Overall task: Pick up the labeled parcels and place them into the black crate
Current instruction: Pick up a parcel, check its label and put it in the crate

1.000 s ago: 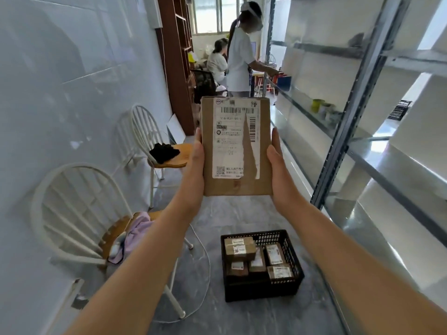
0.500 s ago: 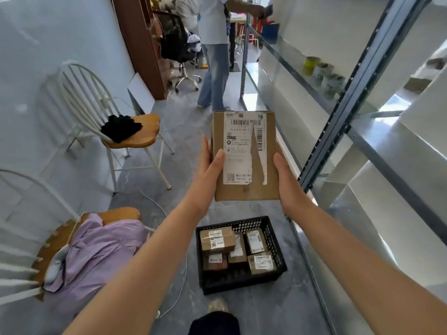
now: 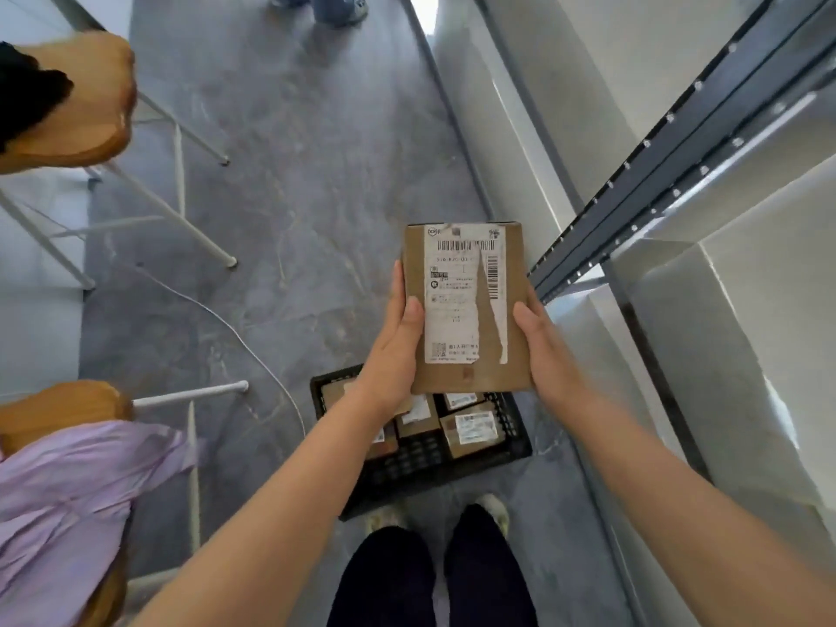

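Both hands – left hand [image 3: 392, 355], right hand [image 3: 549, 350] – clasping a flat brown cardboard parcel [image 3: 468, 305] by its sides, hovering over the black plastic crate [image 3: 425, 468] of smaller labelled boxes [image 3: 470, 429], torn white barcode label [image 3: 457, 294] facing up, print too blurred to read, wooden-seated chairs [image 3: 90, 110] standing left – grey metal shelving [image 3: 669, 174] right.

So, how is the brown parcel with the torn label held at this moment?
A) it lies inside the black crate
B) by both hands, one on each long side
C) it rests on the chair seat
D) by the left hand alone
B: the left hand and the right hand press on opposite sides of the parcel, which is in the air above the black crate.
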A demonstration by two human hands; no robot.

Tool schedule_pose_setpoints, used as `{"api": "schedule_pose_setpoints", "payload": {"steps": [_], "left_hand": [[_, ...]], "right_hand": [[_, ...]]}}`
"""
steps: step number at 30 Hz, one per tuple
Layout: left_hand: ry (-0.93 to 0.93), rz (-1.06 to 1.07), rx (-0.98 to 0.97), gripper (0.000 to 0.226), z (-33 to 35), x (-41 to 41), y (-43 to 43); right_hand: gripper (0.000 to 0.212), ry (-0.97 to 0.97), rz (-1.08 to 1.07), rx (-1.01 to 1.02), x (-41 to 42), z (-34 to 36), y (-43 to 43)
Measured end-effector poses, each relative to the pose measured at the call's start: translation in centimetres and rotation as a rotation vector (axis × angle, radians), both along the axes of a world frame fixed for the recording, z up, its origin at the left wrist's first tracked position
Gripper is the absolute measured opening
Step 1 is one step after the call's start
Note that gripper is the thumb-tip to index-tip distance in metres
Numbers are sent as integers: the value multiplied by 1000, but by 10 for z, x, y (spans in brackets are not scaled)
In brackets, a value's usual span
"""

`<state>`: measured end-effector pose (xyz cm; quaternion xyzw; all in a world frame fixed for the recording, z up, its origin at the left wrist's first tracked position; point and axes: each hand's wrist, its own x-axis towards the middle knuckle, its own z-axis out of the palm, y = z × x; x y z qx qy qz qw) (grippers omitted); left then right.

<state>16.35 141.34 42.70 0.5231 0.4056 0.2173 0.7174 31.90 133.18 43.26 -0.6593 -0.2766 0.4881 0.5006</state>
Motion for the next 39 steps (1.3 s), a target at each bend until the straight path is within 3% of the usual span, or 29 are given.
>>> {"api": "schedule_pose_setpoints", "payload": {"steps": [6,9,13,19,22,30,35,39], "left_hand": [[42,31,-143,69,-170,31,0],[148,36,-190,75,-243,40,-14],[329,28,-204,61,-330,41,-38],[248,157,-498,61,-422,47,-62],[200,249,-569,61,-446,54,-55],[325,426,-617,59,-473,66,-29],[339,414,-602,61,-452,70,-30],[297,324,-556,68,-398,73,-29]], "right_hand": [[45,-123,12,-229,39,-174,13],[44,-138,41,-321,50,-250,-2],[51,-153,92,-414,51,-334,-22],[43,-63,129,-531,45,-434,-28],[44,-7,112,-564,41,-464,-16],[47,50,142,-530,31,-496,16],[49,41,89,-523,34,-474,15],[48,2,26,-438,41,-419,21]]}}
